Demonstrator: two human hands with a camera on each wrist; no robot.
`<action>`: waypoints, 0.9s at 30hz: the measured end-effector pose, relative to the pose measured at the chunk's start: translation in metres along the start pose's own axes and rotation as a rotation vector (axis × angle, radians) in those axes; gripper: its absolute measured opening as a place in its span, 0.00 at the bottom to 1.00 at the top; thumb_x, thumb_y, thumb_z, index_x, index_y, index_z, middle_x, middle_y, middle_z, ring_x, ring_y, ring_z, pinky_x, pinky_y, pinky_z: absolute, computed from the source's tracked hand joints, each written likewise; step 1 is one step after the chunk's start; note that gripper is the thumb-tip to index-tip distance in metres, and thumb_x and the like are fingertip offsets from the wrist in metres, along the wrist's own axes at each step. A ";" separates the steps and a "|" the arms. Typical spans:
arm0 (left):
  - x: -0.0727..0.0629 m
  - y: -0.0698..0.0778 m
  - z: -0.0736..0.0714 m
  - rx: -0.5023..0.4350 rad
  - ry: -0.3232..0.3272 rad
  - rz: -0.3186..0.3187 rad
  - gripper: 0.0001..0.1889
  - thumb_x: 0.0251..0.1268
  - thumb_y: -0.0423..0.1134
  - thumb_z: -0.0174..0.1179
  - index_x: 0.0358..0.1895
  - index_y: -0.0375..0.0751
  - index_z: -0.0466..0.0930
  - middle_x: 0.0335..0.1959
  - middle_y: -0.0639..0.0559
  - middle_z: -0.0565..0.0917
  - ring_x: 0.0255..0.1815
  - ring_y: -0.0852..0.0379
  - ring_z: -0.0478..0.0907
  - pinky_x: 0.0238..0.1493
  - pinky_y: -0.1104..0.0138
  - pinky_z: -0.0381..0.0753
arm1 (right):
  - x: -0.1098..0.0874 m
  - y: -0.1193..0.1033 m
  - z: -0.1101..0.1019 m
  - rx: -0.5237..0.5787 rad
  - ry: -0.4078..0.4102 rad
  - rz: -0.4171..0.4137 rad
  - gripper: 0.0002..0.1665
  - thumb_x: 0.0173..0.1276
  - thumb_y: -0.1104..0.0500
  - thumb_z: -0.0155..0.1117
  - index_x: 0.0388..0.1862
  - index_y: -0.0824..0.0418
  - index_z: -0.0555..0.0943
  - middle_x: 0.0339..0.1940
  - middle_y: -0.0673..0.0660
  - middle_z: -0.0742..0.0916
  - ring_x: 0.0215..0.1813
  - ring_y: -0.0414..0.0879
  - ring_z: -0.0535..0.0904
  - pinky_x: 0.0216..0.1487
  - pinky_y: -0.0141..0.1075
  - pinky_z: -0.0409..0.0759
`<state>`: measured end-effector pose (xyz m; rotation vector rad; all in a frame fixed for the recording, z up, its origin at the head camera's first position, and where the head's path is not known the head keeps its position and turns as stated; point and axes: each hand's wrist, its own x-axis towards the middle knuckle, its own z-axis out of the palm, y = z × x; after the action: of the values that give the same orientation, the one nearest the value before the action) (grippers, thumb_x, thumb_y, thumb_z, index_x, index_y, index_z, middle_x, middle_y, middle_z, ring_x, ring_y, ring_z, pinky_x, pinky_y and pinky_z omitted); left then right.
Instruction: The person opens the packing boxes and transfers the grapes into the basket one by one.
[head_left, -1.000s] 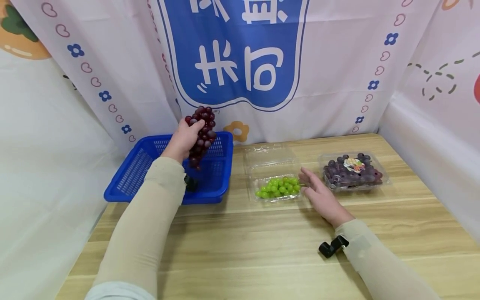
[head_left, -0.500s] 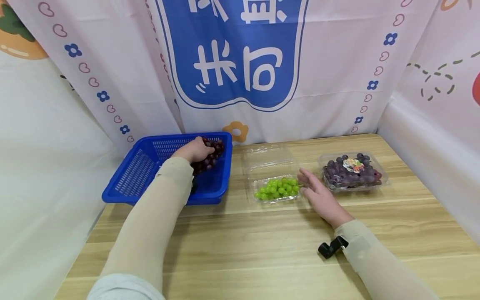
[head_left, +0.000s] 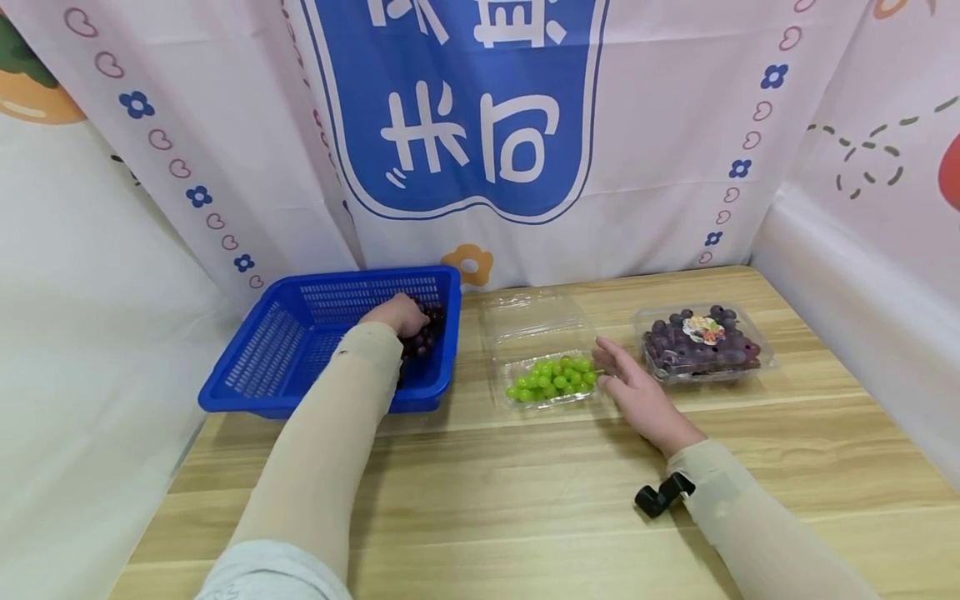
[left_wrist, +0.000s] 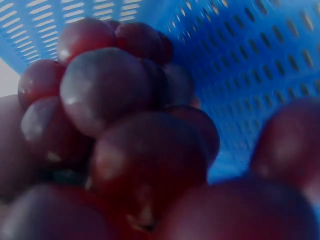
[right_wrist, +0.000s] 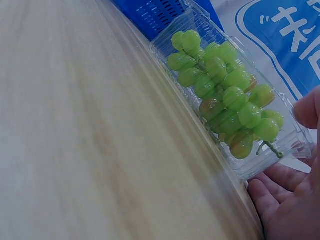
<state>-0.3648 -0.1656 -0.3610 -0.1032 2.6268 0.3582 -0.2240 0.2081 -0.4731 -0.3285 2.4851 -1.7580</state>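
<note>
Down inside the blue basket point(head_left: 270, 342), my left hand point(head_left: 396, 317) grips a bunch of dark red grapes point(head_left: 429, 335) at the basket's right end. The red grapes point(left_wrist: 145, 160) fill much of the left wrist view, close to the mesh wall; most of the fingers are hidden behind them. My right hand point(head_left: 637, 398) rests at the right end of an open clear plastic box point(head_left: 536, 315), its fingers loosely extended. In the right wrist view, thumb and fingertips are at the box's end. A bunch of green grapes point(right_wrist: 225, 95) lies in that box, its stem toward my hand.
To the right of my right hand stands a closed clear box of dark purple grapes point(head_left: 701, 346) with a round sticker. A printed curtain point(head_left: 660, 167) hangs behind the wooden table point(head_left: 510, 500). A black device point(head_left: 663, 494) is strapped to my right wrist.
My left hand has carried the red grapes from above the basket down into it, lowering them toward its floor. The right hand and the green grapes have stayed in place.
</note>
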 end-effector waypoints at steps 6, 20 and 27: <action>-0.002 0.002 0.001 0.004 -0.031 -0.041 0.40 0.82 0.52 0.43 0.80 0.28 0.38 0.79 0.31 0.51 0.76 0.34 0.56 0.73 0.44 0.59 | 0.000 0.000 0.000 -0.009 0.000 -0.002 0.39 0.81 0.57 0.51 0.84 0.45 0.50 0.79 0.59 0.66 0.76 0.60 0.63 0.75 0.60 0.54; 0.003 -0.006 0.001 -0.019 -0.080 -0.073 0.46 0.80 0.62 0.37 0.81 0.36 0.24 0.81 0.30 0.42 0.78 0.29 0.47 0.72 0.37 0.54 | 0.000 -0.001 0.000 -0.008 -0.003 -0.008 0.39 0.80 0.57 0.51 0.84 0.47 0.50 0.79 0.60 0.66 0.77 0.60 0.62 0.75 0.60 0.54; -0.003 -0.010 -0.002 -0.067 -0.103 -0.051 0.50 0.76 0.67 0.41 0.82 0.38 0.28 0.82 0.33 0.41 0.79 0.30 0.44 0.73 0.38 0.52 | 0.001 0.000 0.001 -0.013 -0.004 -0.014 0.39 0.80 0.58 0.51 0.85 0.50 0.50 0.79 0.60 0.66 0.76 0.61 0.63 0.75 0.60 0.55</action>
<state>-0.3613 -0.1757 -0.3601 -0.1691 2.5068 0.4222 -0.2248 0.2069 -0.4729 -0.3512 2.4986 -1.7456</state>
